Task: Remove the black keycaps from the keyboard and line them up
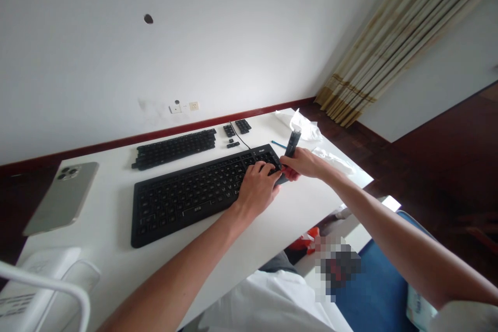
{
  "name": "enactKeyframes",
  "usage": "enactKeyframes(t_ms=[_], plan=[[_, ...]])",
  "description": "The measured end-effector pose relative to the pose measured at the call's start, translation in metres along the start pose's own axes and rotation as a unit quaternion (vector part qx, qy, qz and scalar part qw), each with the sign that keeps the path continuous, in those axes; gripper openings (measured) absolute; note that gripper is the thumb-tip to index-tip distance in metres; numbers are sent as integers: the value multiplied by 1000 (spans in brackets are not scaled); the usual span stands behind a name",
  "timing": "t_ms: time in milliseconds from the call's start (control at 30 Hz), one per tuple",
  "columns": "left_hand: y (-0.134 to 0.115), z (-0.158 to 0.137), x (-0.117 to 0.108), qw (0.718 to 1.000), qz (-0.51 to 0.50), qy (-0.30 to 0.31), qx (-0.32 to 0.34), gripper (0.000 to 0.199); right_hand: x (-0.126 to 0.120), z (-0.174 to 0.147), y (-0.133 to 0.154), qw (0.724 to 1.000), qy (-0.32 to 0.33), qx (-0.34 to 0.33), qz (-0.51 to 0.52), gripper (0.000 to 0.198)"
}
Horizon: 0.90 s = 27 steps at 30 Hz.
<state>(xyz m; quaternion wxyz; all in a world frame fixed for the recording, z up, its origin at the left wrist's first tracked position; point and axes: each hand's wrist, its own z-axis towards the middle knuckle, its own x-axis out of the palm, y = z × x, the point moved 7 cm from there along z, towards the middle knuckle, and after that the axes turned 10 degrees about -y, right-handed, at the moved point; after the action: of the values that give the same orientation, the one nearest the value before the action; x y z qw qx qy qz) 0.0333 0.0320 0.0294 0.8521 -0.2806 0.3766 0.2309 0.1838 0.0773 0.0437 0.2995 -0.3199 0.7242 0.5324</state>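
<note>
A black keyboard [187, 192] without its keycaps lies across the white desk. My left hand [260, 181] rests over its right end, palm down, with bent fingers spread on the number-pad side. Beside it, at the keyboard's right edge, my right hand [298, 162] is closed around a dark, narrow, flat-sided tool [293, 141] that stands nearly upright. The tool's upper end has a lighter tip; its lower end is hidden by my fingers, so its exact kind is unclear. Behind the keyboard, black keycaps [177, 148] lie in rows.
Smaller keycap groups [243, 125] sit farther back, near a thin blue stick [278, 144] and the keyboard cable [239, 135]. Crumpled white tissue or plastic [305, 127] lies at the right. A phone [64, 194] and a white power strip [46, 275] are at the left.
</note>
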Motion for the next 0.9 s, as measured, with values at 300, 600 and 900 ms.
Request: enactKeyframes(t_ms=[300, 600, 900], plan=[[1, -1, -1, 1000, 1, -9, 8, 30, -10, -10, 25, 982, -9, -90, -164, 39], [1, -1, -3, 1000, -13, -1, 5, 30, 3, -18, -18, 999, -37, -29, 18, 39], [0, 0, -3, 1000, 11, 8, 10, 30, -2, -7, 16, 989, 55, -123, -57, 42]])
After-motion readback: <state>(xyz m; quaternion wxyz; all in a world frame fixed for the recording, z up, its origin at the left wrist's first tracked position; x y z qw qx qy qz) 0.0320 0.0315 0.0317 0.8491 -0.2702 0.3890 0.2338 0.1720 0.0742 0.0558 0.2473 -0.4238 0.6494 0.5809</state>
